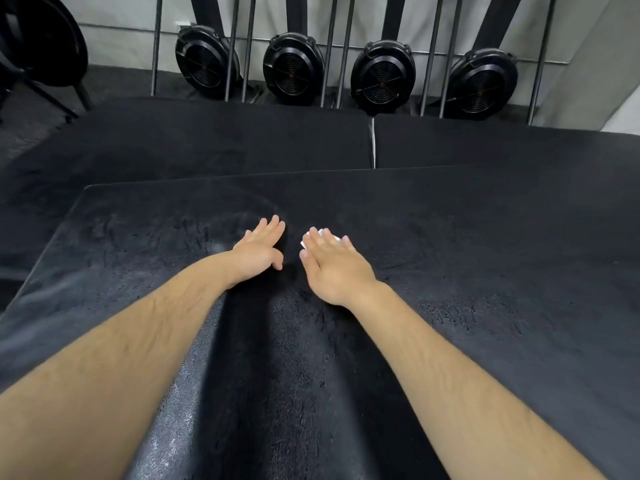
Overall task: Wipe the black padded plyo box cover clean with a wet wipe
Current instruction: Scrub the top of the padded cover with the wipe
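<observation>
1. The black padded plyo box cover point(450, 271) fills the lower and middle part of the head view, with its far left corner rounded and its top facing up.
2. Both bare forearms reach forward over the cover, and the two hands lie side by side near its middle, close together but not touching.
3. The left hand point(259, 247) rests palm down on the cover, fingers straight and together, thumb out toward the other hand; it holds nothing.
4. The right hand point(330, 265) lies flat, fingers straight, pressing the wet wipe point(327, 233) onto the cover.
5. The wipe is white and mostly hidden under the right fingers, so only small bits peek out at the fingertips and by the thumb side.
6. Pale, dusty smudges show on the cover to the left of the left hand and along the left forearm.
7. Two more black padded tops point(207, 140) sit just behind the cover, side by side.
8. Beyond them, four round black fan housings point(382, 77) stand in a row against the wall among upright metal bars point(233, 46).
</observation>
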Demonstrator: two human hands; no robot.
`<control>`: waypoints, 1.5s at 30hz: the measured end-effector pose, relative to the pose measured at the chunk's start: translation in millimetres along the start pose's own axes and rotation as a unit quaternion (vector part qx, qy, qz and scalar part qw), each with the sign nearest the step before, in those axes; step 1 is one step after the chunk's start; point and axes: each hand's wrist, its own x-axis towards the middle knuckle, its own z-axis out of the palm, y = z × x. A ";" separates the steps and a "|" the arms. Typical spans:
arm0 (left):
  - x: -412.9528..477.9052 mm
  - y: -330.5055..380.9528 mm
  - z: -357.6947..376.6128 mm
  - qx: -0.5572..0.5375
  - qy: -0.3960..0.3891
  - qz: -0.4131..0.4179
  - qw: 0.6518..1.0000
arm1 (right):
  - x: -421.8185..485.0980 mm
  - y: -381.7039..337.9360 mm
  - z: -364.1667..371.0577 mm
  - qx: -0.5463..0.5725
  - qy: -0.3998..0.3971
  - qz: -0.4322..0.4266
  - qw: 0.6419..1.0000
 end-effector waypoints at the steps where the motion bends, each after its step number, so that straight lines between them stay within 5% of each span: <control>1: -0.7 1.6 0.0 0.000 0.002 -0.003 1.000 | -2.7 -5.3 2.7 0.009 0.012 0.001 1.000; 5: -0.3 0.3 -1.2 0.000 0.003 -0.009 1.000 | -31.8 -21.0 16.3 0.024 -0.007 -0.072 0.997; 11: -15.0 7.7 0.1 0.017 0.018 -0.007 1.000 | -8.1 -15.9 -1.1 -0.005 -0.022 0.018 1.000; 15: -29.1 4.1 11.1 0.048 0.017 0.033 0.998 | -49.9 -39.0 7.2 0.007 -0.056 -0.034 0.998; 23: -42.7 -8.4 20.9 -0.201 0.008 -0.009 0.980 | -30.3 -43.3 -5.8 0.031 -0.062 0.008 0.998; 27: -37.8 -3.7 23.9 -0.123 -0.018 -0.021 0.992 | -54.7 -36.0 14.7 0.010 -0.070 -0.034 0.997; 31: -32.7 3.4 24.1 -0.092 -0.027 -0.030 0.995 | -38.1 -15.1 1.0 0.019 -0.006 0.037 0.999; 36: -40.3 1.5 28.8 -0.060 -0.013 -0.009 0.998 | -60.2 -20.8 15.2 -0.033 -0.022 -0.045 0.998; 40: -40.7 -1.2 28.6 -0.062 -0.012 -0.006 0.998 | -37.8 -7.2 -6.3 0.027 -0.008 0.035 0.999; 45: -44.0 3.3 30.1 -0.053 0.000 0.004 0.999 | -61.9 -22.6 18.2 -0.006 -0.011 -0.082 0.997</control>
